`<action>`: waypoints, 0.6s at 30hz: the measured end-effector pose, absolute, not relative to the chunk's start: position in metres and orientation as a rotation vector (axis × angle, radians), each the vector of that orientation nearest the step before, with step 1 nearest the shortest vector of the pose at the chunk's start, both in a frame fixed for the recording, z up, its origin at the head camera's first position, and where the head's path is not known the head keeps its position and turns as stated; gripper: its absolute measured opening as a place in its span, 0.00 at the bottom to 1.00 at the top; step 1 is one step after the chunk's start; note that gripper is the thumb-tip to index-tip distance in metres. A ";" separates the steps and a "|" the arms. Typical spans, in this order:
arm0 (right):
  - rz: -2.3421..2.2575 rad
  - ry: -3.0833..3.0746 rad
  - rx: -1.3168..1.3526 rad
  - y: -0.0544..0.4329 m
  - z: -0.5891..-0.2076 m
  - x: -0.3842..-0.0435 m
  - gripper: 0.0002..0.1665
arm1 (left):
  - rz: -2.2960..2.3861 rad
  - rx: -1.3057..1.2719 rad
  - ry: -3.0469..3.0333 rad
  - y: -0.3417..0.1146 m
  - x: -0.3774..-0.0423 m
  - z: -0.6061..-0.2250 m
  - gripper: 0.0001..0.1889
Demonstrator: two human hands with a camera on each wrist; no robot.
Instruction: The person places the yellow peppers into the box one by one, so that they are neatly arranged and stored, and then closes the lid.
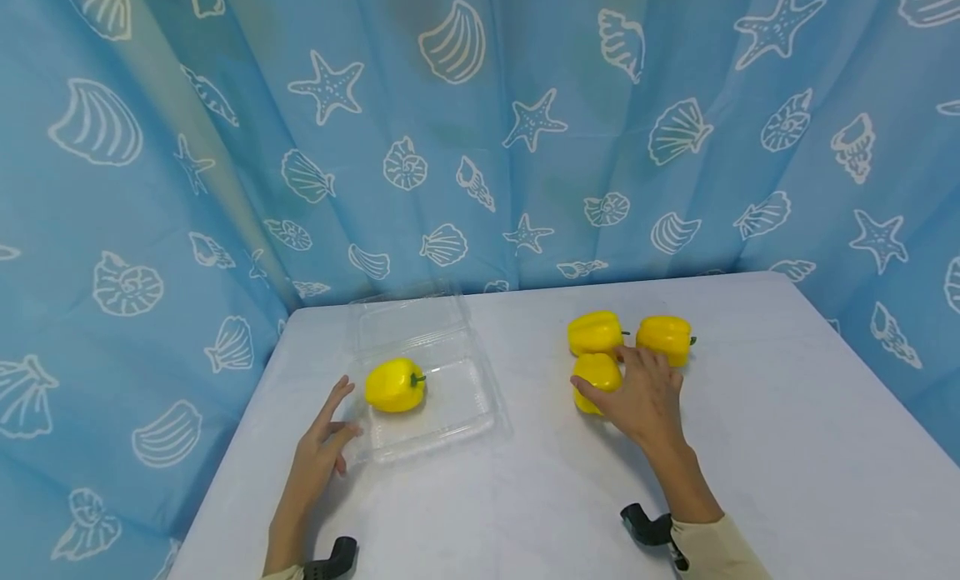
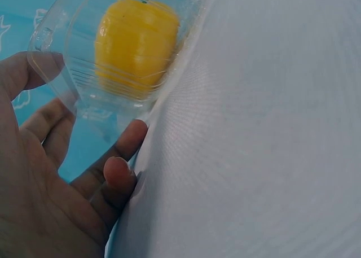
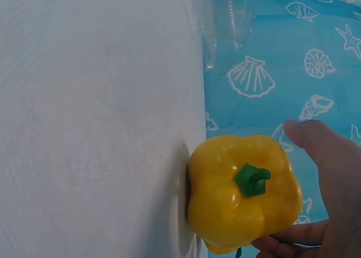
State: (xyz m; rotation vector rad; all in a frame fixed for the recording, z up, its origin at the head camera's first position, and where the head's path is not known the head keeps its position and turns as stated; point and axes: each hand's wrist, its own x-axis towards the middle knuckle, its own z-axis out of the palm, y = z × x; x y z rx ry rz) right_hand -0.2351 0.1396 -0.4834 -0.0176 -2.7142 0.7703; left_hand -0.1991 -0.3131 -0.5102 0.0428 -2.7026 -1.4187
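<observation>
My left hand (image 1: 318, 455) is beside the left edge of a clear plastic clamshell container (image 1: 457, 397), fingers spread and holding nothing. In the left wrist view its fingertips are close to the container wall; contact is unclear. One yellow bell pepper (image 1: 393, 386) lies on its side in the container base, its green stem to the right. On the right, my right hand (image 1: 645, 392) reaches around the nearest yellow bell pepper (image 3: 242, 190). Its thumb stands off the pepper in the right wrist view, while the other fingers are close behind it, partly hidden.
Two more yellow bell peppers, one at the back left (image 1: 595, 332) and one at the back right (image 1: 664, 338), lie just beyond the right hand. The container's lid (image 1: 408, 322) is folded back toward the blue shell-print curtain (image 1: 465, 147). A white cloth covers the table (image 1: 525, 497).
</observation>
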 end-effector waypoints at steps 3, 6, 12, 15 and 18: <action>0.774 -2.724 -0.032 0.138 -0.484 -0.235 0.51 | -1.415 0.044 -2.699 -0.313 -0.199 -0.511 0.30; 0.763 -2.741 -0.047 0.138 -0.485 -0.234 0.52 | -1.412 0.042 -2.695 -0.313 -0.199 -0.511 0.30; 0.740 -2.795 -0.062 0.137 -0.485 -0.233 0.52 | -1.414 0.034 -2.701 -0.313 -0.199 -0.511 0.30; 0.753 -2.807 -0.046 0.138 -0.484 -0.233 0.51 | -1.419 0.042 -2.706 -0.313 -0.198 -0.510 0.30; 0.771 -2.818 -0.031 0.139 -0.482 -0.232 0.50 | -1.426 0.049 -2.710 -0.313 -0.197 -0.509 0.30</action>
